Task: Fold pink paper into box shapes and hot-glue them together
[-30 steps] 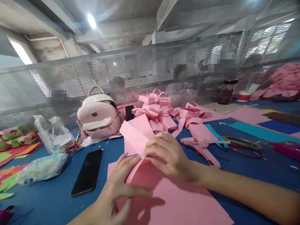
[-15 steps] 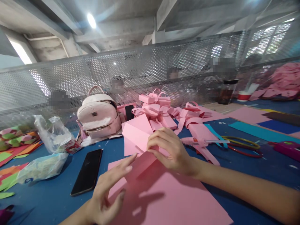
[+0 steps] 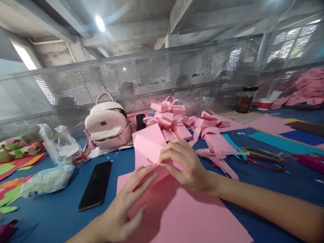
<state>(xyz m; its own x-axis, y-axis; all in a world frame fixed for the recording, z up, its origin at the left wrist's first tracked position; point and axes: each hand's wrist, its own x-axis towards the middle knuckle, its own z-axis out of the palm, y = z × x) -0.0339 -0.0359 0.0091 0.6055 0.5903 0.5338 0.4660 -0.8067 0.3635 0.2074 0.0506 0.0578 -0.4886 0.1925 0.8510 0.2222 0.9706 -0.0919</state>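
Observation:
My right hand (image 3: 183,165) pinches the upper end of a small folded pink paper piece (image 3: 144,176) between thumb and fingers. The fingers of my left hand (image 3: 129,199) lie along both sides of that same piece, closing on its lower part; the thumb stands apart. Beneath both hands a large pink paper sheet (image 3: 199,219) lies flat on the blue table (image 3: 63,219). Just beyond my fingers rest more pink sheets (image 3: 148,145). A pink glue gun (image 3: 215,155) lies to the right of my right hand.
Left stand a black phone (image 3: 95,185), a plastic bag (image 3: 48,180) and a pale pink backpack (image 3: 106,125). Folded pink paper pieces (image 3: 172,118) pile up at the back before a perforated metal screen (image 3: 152,67). Scissors (image 3: 263,158) and a dark jar (image 3: 245,100) are on the right.
My left hand has moved up and right, and its fingers have closed in on the folded paper piece. My right hand keeps its pinch almost in place.

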